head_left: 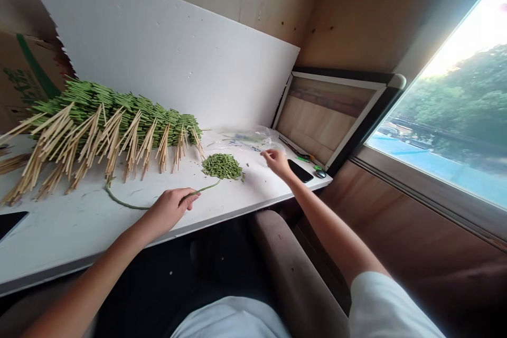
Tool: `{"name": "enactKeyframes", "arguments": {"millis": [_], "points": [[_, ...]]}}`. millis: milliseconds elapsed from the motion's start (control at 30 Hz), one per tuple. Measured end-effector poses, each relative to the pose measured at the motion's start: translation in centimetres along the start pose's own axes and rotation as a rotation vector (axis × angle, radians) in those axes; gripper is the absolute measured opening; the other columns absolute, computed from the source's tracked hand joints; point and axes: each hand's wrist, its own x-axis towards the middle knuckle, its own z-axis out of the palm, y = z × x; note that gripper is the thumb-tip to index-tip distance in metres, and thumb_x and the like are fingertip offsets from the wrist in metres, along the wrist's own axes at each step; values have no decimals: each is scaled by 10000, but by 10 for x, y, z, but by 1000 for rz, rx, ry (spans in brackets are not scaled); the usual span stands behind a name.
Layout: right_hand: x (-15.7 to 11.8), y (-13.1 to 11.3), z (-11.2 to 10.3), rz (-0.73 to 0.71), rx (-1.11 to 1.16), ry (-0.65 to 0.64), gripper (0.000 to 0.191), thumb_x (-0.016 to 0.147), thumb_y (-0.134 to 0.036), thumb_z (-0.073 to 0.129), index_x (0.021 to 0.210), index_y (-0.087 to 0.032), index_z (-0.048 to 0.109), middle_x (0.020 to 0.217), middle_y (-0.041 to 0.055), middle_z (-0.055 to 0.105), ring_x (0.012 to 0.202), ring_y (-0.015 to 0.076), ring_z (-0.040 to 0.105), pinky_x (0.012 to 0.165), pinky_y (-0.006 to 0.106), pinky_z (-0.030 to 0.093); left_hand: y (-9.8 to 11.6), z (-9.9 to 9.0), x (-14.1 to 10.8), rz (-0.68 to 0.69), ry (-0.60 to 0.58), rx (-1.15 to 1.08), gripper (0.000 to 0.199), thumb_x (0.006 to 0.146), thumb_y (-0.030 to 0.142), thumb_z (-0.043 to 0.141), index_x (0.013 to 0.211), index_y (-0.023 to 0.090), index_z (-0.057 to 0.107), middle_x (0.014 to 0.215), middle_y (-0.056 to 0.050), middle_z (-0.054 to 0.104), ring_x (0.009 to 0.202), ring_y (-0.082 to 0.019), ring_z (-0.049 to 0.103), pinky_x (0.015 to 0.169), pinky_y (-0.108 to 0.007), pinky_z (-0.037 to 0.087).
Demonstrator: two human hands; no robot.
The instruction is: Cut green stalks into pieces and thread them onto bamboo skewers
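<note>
My left hand (171, 208) is closed around a long green bean (125, 204) above the front of the white table (95, 232). One end of the bean curves back to the left and the other reaches toward a pile of short cut bean pieces (222, 166). Fingers pinched together, my right hand (276, 162) is over the table to the right of that pile. Whatever may be between those fingertips is too small to make out. On the left lies a large stack of skewered bean pieces (130, 111), with bundles of bare wooden stick ends (130, 140) pointing toward me.
A clear plastic bag (249, 139) lies behind the pile. To the right are a dark phone (300, 170), a small dark round object (320, 173) and a framed screen (322, 113) leaning by the window. A white board (178, 47) stands behind. Another dark flat device (11, 223) lies front left.
</note>
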Motion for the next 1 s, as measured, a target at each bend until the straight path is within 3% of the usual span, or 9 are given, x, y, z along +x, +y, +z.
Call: {"name": "enactKeyframes", "arguments": {"millis": [100, 200, 267, 367, 533, 667, 833, 1000], "points": [[-34, -36, 22, -198, 176, -181, 490, 1088, -520, 506, 1154, -142, 811, 731, 36, 741, 627, 141, 620, 606, 249, 467, -7, 3, 2, 20, 25, -40, 475, 1003, 588, 512, 1051, 217, 806, 761, -43, 743, 707, -230, 684, 704, -301, 508], [-65, -72, 39, -430, 341, -372, 514, 1050, -620, 549, 1155, -193, 815, 1019, 74, 814, 831, 171, 706, 703, 264, 518, -12, 5, 2, 41, 53, -33, 490, 1003, 609, 520, 1060, 220, 812, 770, -54, 749, 709, -241, 685, 697, -306, 519], [-78, -89, 48, -530, 330, -436, 438, 997, -600, 668, 1152, -220, 822, 1084, 72, 818, 918, 188, 724, 752, 270, 524, -12, 4, 2, 47, 83, -19, 492, 1010, 620, 519, 1038, 223, 808, 803, -61, 760, 718, -242, 682, 698, -304, 522], [-86, -102, 59, -601, 304, -455, 311, 984, -490, 740, 1108, -221, 836, 955, 57, 823, 888, 187, 735, 764, 274, 511, -10, -1, 0, 28, 145, -7, 515, 1001, 645, 526, 1041, 211, 803, 818, -62, 757, 726, -233, 673, 701, -292, 520], [-84, -97, 71, -629, 332, -407, 250, 978, -438, 763, 1098, -231, 834, 1157, 64, 826, 1085, 219, 722, 855, 299, 513, -5, -9, -1, -14, 148, -29, 559, 1003, 676, 509, 1097, 204, 795, 745, -23, 670, 660, -191, 601, 619, -262, 452], [-87, -89, 80, -599, 382, -328, 272, 1010, -429, 721, 1177, -236, 816, 1223, 73, 813, 1128, 218, 718, 918, 322, 506, -5, -11, 0, -6, 100, -115, 543, 1020, 665, 502, 978, 187, 753, 803, -31, 670, 657, -169, 565, 601, -255, 423], [-90, -87, 87, -500, 601, -375, 306, 943, -488, 786, 1066, -214, 843, 1078, 66, 836, 965, 197, 745, 768, 278, 517, -3, -12, 2, 5, 79, -119, 518, 1028, 641, 516, 861, 185, 694, 822, -49, 676, 736, -188, 605, 643, -258, 448], [-92, -91, 89, -442, 649, -346, 322, 902, -515, 818, 992, -207, 848, 984, 59, 833, 835, 173, 727, 728, 273, 514, 10, -10, 4, -47, 54, -163, 556, 974, 688, 577, 1075, 169, 750, 837, -64, 713, 673, -182, 613, 623, -274, 498]]}}
